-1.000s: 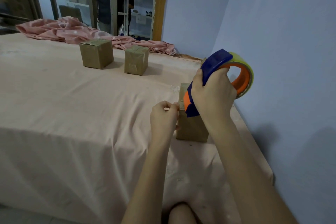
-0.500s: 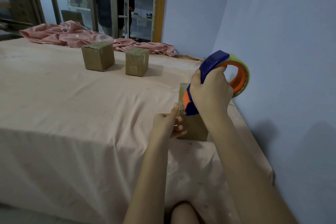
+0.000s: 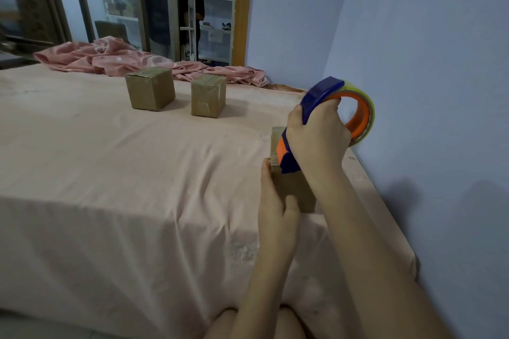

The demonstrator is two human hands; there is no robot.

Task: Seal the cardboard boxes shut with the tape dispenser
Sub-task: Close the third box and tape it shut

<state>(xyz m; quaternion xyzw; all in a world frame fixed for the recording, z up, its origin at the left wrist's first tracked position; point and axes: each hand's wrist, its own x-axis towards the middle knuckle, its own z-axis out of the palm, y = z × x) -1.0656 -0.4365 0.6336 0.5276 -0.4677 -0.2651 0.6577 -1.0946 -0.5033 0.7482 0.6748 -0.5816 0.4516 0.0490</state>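
Note:
A small cardboard box (image 3: 296,190) stands near the right edge of the cloth-covered table. My right hand (image 3: 316,140) grips a blue and orange tape dispenser (image 3: 325,93) with a clear tape roll, its front end down on the box's top near corner. My left hand (image 3: 272,201) lies flat against the box's left side, fingers straight, thumb on the near face. Most of the box's top is hidden behind my right hand. Two more cardboard boxes (image 3: 150,88) (image 3: 208,96) sit farther back, both with tape on top.
A peach cloth covers the table (image 3: 124,173). A crumpled pink sheet (image 3: 115,56) lies along the far edge. The blue wall (image 3: 427,63) runs close along the table's right side. A person stands by shelves beyond the glass partition (image 3: 190,8).
My left hand dropped from pinching near the box's top corner to lying flat against its left side. The dispenser came down a little onto the box.

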